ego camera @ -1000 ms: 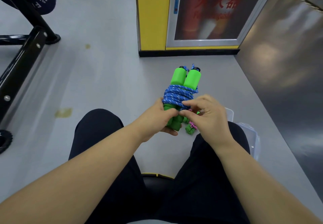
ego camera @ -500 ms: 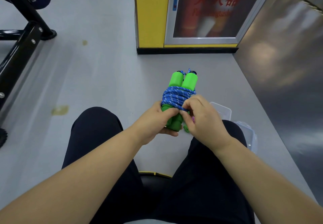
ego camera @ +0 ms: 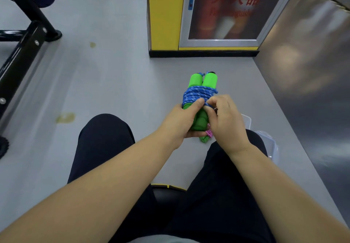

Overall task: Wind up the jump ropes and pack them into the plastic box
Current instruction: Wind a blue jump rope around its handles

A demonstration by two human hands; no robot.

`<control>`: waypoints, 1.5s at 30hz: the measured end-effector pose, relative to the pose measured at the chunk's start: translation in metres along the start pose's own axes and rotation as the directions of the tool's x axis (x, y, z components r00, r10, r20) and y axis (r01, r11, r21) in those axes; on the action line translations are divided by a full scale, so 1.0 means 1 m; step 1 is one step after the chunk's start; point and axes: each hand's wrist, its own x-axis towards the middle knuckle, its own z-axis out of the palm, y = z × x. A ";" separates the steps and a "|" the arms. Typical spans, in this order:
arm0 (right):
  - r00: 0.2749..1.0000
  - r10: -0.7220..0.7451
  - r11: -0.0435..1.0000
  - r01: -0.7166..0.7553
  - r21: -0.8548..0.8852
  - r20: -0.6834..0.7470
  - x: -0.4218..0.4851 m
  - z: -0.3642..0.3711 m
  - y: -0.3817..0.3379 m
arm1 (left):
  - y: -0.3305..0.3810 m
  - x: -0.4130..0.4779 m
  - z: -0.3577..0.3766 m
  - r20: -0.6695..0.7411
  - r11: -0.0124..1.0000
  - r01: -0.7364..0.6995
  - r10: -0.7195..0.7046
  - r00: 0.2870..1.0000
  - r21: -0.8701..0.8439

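A jump rope (ego camera: 200, 91) with two green foam handles side by side and blue speckled cord wound around them is held in front of my knees. My left hand (ego camera: 181, 121) grips the lower part of the handles from the left. My right hand (ego camera: 223, 117) pinches the blue cord at the bottom of the winding. A bit of pink cord and another green handle (ego camera: 206, 135) show beneath my hands. The clear plastic box (ego camera: 269, 142) lies on the floor behind my right knee, mostly hidden.
Grey floor stretches ahead. A yellow cabinet with a glass door (ego camera: 208, 15) stands in front. A black metal gym frame (ego camera: 20, 49) is at the left. A dark shiny wall panel (ego camera: 312, 62) runs along the right. I sit on a black seat (ego camera: 166, 191).
The wound rope bundle has stayed in place. My right hand's fingers have shifted up onto the lowest turn of blue cord, next to my left thumb.
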 end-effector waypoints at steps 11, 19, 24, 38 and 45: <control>0.984 -0.134 0.991 0.136 -0.007 0.114 0.007 -0.017 -0.004 | -0.005 -0.002 -0.002 -0.055 0.998 -0.052 0.049 0.997 -0.044; 0.999 -0.012 0.999 0.014 0.050 -0.046 0.005 -0.014 -0.010 | 0.005 -0.004 0.003 -0.073 0.994 -0.103 0.100 0.992 -0.035; 0.999 0.039 0.977 -0.039 0.210 0.006 0.001 -0.021 -0.013 | -0.001 -0.005 -0.003 -0.068 0.994 -0.103 0.100 0.993 -0.035; 0.862 0.483 0.779 -0.502 0.375 0.150 0.010 -0.025 -0.024 | 0.002 -0.005 -0.008 -0.046 0.920 -0.251 0.277 0.960 0.300; 0.928 0.371 0.856 -0.326 0.402 -0.037 0.000 -0.021 -0.022 | 0.004 -0.009 -0.009 0.034 0.981 -0.114 0.110 0.993 0.155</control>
